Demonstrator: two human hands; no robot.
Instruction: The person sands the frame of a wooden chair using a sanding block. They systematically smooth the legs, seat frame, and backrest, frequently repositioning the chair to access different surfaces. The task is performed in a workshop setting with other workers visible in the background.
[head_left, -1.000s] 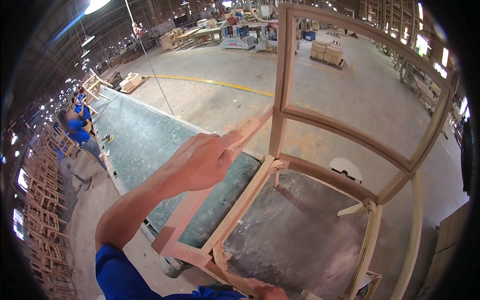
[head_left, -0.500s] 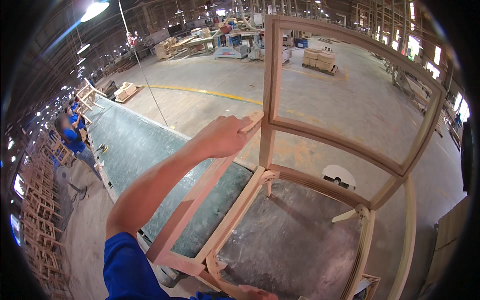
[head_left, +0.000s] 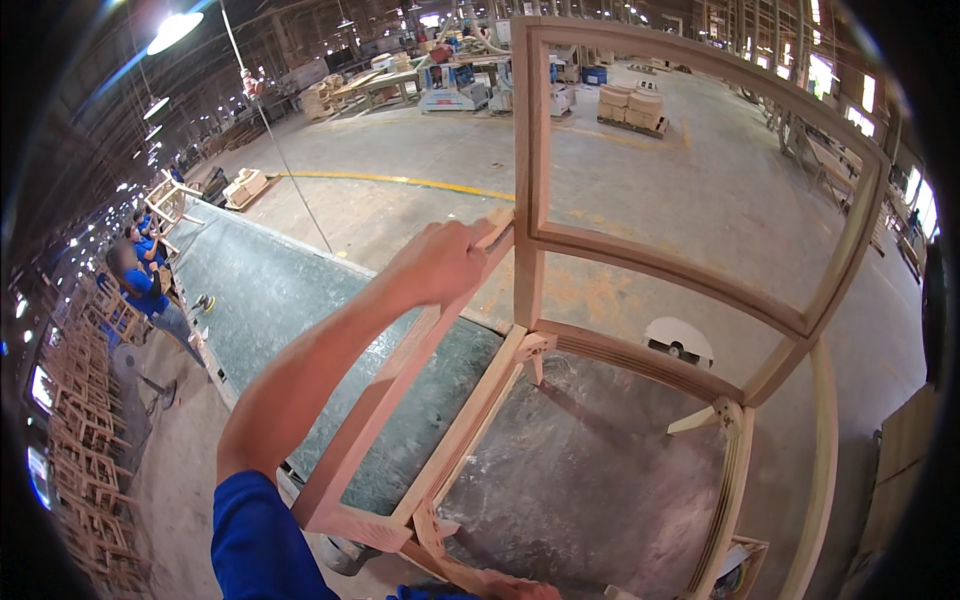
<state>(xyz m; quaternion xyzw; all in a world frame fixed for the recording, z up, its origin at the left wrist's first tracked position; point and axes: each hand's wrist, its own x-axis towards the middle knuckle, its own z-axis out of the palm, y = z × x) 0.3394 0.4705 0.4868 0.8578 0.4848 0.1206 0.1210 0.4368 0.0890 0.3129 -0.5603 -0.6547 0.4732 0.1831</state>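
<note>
A bare wooden chair frame (head_left: 681, 272) stands on a dark-topped bench, with an open rectangular back and no seat panel. My left hand (head_left: 440, 262) is closed over the rear of the left armrest (head_left: 385, 392), close to the back post. A pale strip of wood shows past its fingers; whether this is a separate piece or the armrest's own top, I cannot tell. At the lower edge, my right hand (head_left: 518, 586) lies by the front seat rail (head_left: 445, 567). Most of it is cut off and its fingers are hidden.
A long green-grey bench top (head_left: 262, 262) runs away to the left, with another chair frame (head_left: 170, 197) at its far end. People in blue stand alongside it. Chair frames (head_left: 85, 440) are stacked at far left. Beyond are machines (head_left: 452, 90) and a pallet of wood (head_left: 632, 108).
The view has shifted slightly. My left hand stays on the armrest close to the back post, and a little more of my right hand shows at the lower edge.
</note>
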